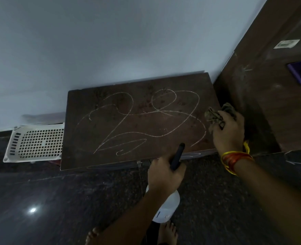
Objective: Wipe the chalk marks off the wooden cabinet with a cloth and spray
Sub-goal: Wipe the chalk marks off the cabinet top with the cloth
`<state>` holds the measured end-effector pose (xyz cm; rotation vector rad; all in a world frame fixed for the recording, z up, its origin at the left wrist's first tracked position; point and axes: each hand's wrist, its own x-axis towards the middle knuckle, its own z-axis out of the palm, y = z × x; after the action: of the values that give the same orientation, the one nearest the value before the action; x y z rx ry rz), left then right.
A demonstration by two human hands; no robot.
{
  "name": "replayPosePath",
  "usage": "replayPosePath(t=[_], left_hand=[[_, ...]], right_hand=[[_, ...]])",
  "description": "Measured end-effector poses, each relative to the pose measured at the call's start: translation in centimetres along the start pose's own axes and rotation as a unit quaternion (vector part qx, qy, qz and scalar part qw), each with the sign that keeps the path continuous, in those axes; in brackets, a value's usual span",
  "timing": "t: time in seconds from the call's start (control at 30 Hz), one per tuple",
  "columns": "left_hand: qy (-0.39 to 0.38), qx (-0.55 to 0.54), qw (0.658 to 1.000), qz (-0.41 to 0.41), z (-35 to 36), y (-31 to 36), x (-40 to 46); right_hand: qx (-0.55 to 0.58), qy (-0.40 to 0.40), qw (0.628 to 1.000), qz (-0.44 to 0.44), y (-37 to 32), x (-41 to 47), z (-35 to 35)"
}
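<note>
Your cabinet top (pixel 86 156) sits against the wall, its long axis running left to right, and the chalk marks (pixel 139 121) loop across nearly all of it, unbroken. Dark speckles near the back may be spray, so you look barely begun; all the wiping is left. Your left hand (pixel 163 175) grips the spray bottle (pixel 167 207) at the front edge, nozzle aimed up and away over the marks. Your right hand (pixel 227 129) clenches the bunched cloth (pixel 215 115) at the right edge.
</note>
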<state>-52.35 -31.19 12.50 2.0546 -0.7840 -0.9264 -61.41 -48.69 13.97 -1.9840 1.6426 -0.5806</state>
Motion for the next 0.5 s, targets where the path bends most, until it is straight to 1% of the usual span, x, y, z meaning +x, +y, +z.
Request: replayPosePath(t=[0.33, 0.43, 0.5], left_hand=[[0.051, -0.025, 0.998, -0.013, -5.2, -4.8, -2.2], [0.075, -0.032, 0.996, -0.035, -7.5, -7.1, -3.2], [0.106, -0.04, 0.992, -0.055, -9.2, -8.6, -3.8]], right_hand=[[0.009, -0.06, 0.998, -0.012, -2.7, -3.9, 2.9], [0.009, -0.074, 0.997, -0.016, -4.3, -5.1, 4.0], [0.004, -0.084, 0.996, -0.021, -5.5, -5.9, 4.8]])
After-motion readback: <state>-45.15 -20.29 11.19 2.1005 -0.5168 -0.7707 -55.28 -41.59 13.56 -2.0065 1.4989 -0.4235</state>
